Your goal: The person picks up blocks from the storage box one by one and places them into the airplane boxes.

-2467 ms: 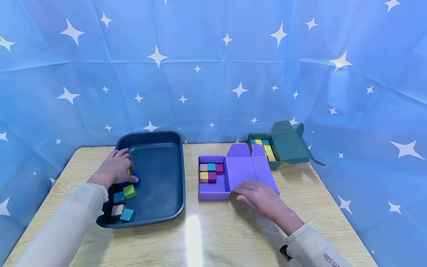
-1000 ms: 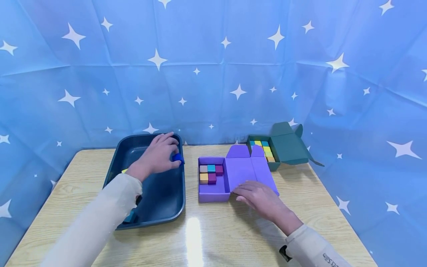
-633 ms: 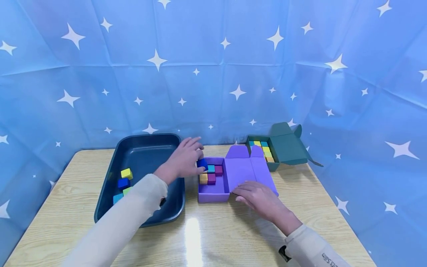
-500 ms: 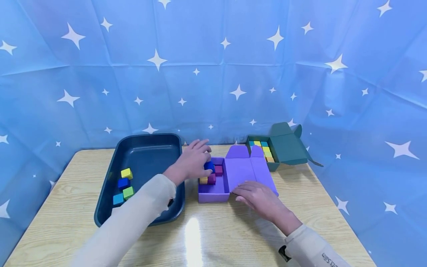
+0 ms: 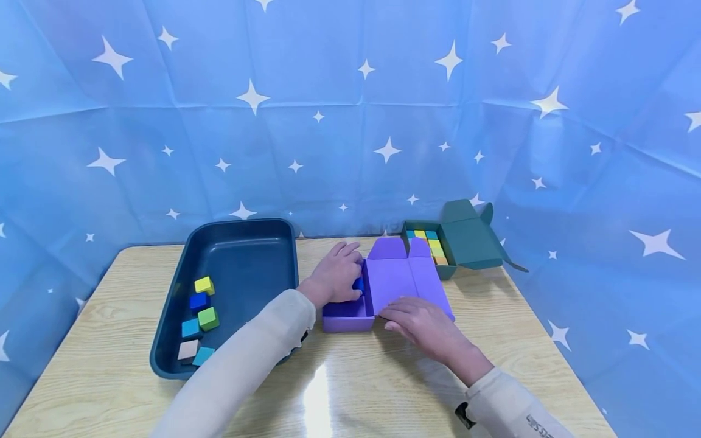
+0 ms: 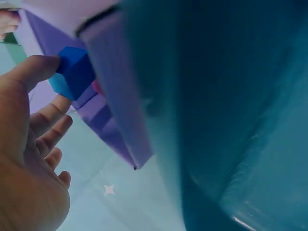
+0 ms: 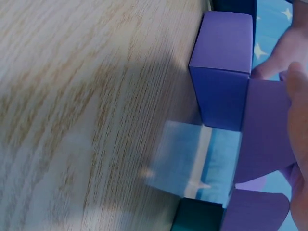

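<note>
My left hand (image 5: 336, 274) pinches a blue cube (image 6: 74, 72) between thumb and fingers at the opening of the purple box (image 5: 347, 324). In the head view only one edge of that cube shows past the hand, which also covers the cubes lying inside the box. The left wrist view catches a sliver of a magenta cube (image 6: 97, 86) behind it. Along the near edge of the box's opened lid (image 5: 397, 277), my right hand (image 5: 427, 331) rests with relaxed fingers. Its fingers are only partly visible in the right wrist view.
On the left stands a dark blue tray (image 5: 292, 243) with several loose cubes near its left side, among them a yellow cube (image 5: 204, 285) and a green cube (image 5: 208, 318). A green box (image 5: 449, 271) with several cubes sits at the back right, its lid folded out.
My left hand took a blue cube from the tray, carried it right across the tray's rim, and is now over the purple box's right part. The right hand has stayed on the lid.
</note>
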`<state>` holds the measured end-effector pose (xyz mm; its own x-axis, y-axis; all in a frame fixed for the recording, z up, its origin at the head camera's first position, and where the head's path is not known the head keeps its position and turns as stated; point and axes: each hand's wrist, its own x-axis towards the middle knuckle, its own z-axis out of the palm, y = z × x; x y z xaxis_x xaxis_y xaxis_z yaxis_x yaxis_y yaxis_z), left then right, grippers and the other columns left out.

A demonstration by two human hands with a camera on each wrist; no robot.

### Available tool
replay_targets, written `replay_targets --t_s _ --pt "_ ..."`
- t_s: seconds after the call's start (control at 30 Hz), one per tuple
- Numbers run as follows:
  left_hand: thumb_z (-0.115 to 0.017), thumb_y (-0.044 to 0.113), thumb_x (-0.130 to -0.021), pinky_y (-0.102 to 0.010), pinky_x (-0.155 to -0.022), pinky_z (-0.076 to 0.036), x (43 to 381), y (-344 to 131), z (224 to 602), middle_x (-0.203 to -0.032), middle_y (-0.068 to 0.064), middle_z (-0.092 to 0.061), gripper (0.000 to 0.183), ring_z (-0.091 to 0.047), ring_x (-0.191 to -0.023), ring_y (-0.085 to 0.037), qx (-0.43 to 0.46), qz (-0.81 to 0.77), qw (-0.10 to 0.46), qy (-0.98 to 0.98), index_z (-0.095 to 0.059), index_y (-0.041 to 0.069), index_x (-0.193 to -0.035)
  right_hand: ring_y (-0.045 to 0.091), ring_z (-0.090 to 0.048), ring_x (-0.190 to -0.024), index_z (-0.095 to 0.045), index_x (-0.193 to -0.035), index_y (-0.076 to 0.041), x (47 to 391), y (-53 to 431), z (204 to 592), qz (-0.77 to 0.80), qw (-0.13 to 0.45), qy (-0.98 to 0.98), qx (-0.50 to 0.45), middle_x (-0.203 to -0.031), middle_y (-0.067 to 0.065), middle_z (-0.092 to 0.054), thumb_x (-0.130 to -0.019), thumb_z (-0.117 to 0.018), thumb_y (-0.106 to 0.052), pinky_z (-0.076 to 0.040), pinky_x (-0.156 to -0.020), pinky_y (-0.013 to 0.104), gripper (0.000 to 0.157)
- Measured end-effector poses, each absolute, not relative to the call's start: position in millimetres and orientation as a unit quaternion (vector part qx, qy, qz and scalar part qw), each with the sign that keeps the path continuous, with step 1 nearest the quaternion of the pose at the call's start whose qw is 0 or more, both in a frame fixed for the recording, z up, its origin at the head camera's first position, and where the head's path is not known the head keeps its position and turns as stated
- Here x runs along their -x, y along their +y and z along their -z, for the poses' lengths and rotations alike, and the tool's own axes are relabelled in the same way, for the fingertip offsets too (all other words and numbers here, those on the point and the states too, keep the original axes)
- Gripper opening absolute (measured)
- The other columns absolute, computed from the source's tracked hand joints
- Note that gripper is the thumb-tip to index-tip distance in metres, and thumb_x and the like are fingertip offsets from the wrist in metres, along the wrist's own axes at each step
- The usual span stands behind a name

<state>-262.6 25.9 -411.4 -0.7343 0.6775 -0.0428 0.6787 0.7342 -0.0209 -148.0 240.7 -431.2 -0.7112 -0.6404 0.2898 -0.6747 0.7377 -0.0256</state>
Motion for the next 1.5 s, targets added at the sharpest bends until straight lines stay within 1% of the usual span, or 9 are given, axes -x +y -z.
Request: replay_targets --t_s 0.1,0.37,0.57,0.9,1.07,1.3,1.4,1.5 --pt "-0.064 0.05 -0.087 -0.045 -0.126 -0.012 265.1 26.5 416.0 -0.141 0.001 -0.054 0.038 -0.018 -0.152 -0.023 -0.362 0.018 0.022 0.932 -0.076 0.018 -0.105 0.017 -0.066 -0.113 -0.07 -0.117 -0.02 148.2 240.6 430.6 -0.064 0.132 -0.923 -0.357 -0.115 -0.005 -0.072 -0.095 -0.061 -0.031 -0.052 -0.101 0.037 0.026" --pt "-0.064 0.05 -0.089 -0.046 -0.126 -0.013 267.3 24.7 430.6 -0.143 0.0 -0.052 0.04 -0.02 -0.152 -0.024 -0.368 0.018 0.033 0.929 -0.072 0.019 -0.113 0.017 -0.067 -0.112 -0.071 -0.116 -0.021 147.6 239.4 431.0 -0.065 0.134 -0.922 -0.357 -0.114 -0.005 -0.072 -0.094 -0.062 -0.031 -0.053 -0.099 0.037 0.025" --pt "-0.062 0.052 -0.09 -0.045 -0.126 -0.013 267.1 22.8 436.7 -0.142 0.001 -0.052 0.042 -0.019 -0.152 -0.024 -0.37 0.024 0.02 0.929 -0.072 0.018 -0.113 0.017 -0.067 -0.112 -0.071 -0.116 -0.02 147.5 238.2 431.7 -0.067 0.135 -0.921 -0.359 -0.114 -0.005 -0.073 -0.094 -0.063 -0.03 -0.054 -0.099 0.037 0.026" --pt "-0.066 0.053 -0.086 -0.046 -0.126 -0.015 268.7 21.9 441.2 -0.14 0.002 -0.053 0.041 -0.021 -0.151 -0.023 -0.372 0.02 -0.002 0.928 -0.074 0.019 -0.109 0.016 -0.067 -0.111 -0.071 -0.116 -0.02 147.6 237.6 431.3 -0.066 0.135 -0.922 -0.357 -0.114 -0.005 -0.073 -0.095 -0.061 -0.032 -0.054 -0.099 0.037 0.026" --pt "-0.067 0.054 -0.086 -0.046 -0.126 -0.015 269.2 22.6 441.7 -0.141 0.001 -0.053 0.042 -0.021 -0.151 -0.023 -0.374 0.026 -0.006 0.927 -0.074 0.02 -0.11 0.015 -0.067 -0.112 -0.07 -0.117 -0.021 147.7 238.0 431.6 -0.064 0.135 -0.923 -0.356 -0.115 -0.005 -0.073 -0.095 -0.06 -0.032 -0.053 -0.1 0.036 0.026" --pt "-0.067 0.054 -0.086 -0.046 -0.126 -0.011 268.6 26.0 441.0 -0.146 0.001 -0.05 0.044 -0.018 -0.152 -0.023 -0.38 0.053 -0.008 0.924 -0.072 0.021 -0.114 0.016 -0.067 -0.112 -0.07 -0.116 -0.02 147.8 238.9 432.0 -0.063 0.136 -0.922 -0.356 -0.114 -0.005 -0.073 -0.095 -0.062 -0.031 -0.053 -0.1 0.037 0.026" --pt "-0.066 0.055 -0.086 -0.046 -0.126 -0.011 268.5 26.8 440.6 -0.146 0.002 -0.049 0.045 -0.018 -0.152 -0.023 -0.38 0.061 -0.008 0.923 -0.072 0.022 -0.116 0.017 -0.067 -0.112 -0.071 -0.116 -0.02 147.7 239.1 431.9 -0.064 0.137 -0.922 -0.357 -0.114 -0.005 -0.073 -0.094 -0.063 -0.03 -0.053 -0.1 0.037 0.025" --pt "-0.066 0.054 -0.086 -0.048 -0.126 -0.012 269.3 25.9 438.6 -0.144 0.001 -0.051 0.041 -0.019 -0.152 -0.024 -0.382 0.046 -0.008 0.923 -0.073 0.025 -0.114 0.016 -0.067 -0.112 -0.071 -0.116 -0.02 147.8 239.4 431.5 -0.064 0.135 -0.923 -0.355 -0.114 -0.005 -0.073 -0.093 -0.063 -0.029 -0.053 -0.1 0.037 0.025"
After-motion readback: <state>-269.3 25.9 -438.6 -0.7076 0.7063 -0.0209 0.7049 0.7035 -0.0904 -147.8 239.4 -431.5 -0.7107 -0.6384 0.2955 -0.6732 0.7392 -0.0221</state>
